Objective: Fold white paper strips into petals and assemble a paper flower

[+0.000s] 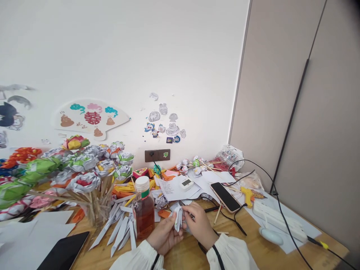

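Between my two hands, just above the table's front part, is a small bundle of folded white paper [178, 219] with pleated layers. My left hand [168, 234] grips it from the left, thumb along its side. On the other side, the fingers of my right hand [198, 221] are bent and pinch its right edge. A bottle of reddish-brown liquid [143, 213] with a white cap stands upright just left of my left hand. Beside the bottle lie several folded white paper strips [120, 228]. A phone [225, 197] lies beyond my right hand.
Paper flowers on sticks [90, 180] fill a clear container at left. A dark tablet [64, 251] lies at front left. To the right are a yellow glue gun [247, 197], a power strip [278, 221], a white mouse [270, 236] and loose black cables. A white timer [186, 183] rests on papers.
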### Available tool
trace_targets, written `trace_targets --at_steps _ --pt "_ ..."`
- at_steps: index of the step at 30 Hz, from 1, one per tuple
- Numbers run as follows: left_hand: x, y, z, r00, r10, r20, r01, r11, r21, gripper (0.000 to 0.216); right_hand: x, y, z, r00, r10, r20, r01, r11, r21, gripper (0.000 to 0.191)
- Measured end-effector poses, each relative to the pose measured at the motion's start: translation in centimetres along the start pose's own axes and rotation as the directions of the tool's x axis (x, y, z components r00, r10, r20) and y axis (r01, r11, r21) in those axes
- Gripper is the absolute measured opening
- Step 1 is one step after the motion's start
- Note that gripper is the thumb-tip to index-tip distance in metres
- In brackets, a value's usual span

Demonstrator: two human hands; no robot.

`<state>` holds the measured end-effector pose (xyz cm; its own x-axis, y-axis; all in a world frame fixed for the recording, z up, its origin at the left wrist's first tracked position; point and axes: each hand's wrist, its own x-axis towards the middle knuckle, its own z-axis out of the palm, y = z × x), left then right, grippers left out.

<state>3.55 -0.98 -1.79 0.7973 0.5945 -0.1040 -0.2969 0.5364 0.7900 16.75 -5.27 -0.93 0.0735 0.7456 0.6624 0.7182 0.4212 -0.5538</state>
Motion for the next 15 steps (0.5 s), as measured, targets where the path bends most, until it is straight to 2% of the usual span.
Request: trace_targets --at_steps 4,9,15 --pt "-0.12 -0.04 -0.2 0.999 -0.024 -0.023 0.024 1.0 0.011 0.029 0.03 0.05 -0.01 0.998 0.05 -0.026 -0.049 0.998 0.035 0.018" --pt "-0.2 0.01 -0.18 1.0 -0.026 0.002 0.026 0.999 -0.033 0.032 0.26 -0.28 -0.21 0.997 0.068 -0.046 -0.064 0.994 0.088 0.012" --pt "-0.2 0.09 0.38 0.998 0.063 0.003 -0.063 0.993 -0.095 0.022 0.37 -0.5 -0.25 0.998 0.013 -0.067 -0.002 0.987 0.162 0.01"
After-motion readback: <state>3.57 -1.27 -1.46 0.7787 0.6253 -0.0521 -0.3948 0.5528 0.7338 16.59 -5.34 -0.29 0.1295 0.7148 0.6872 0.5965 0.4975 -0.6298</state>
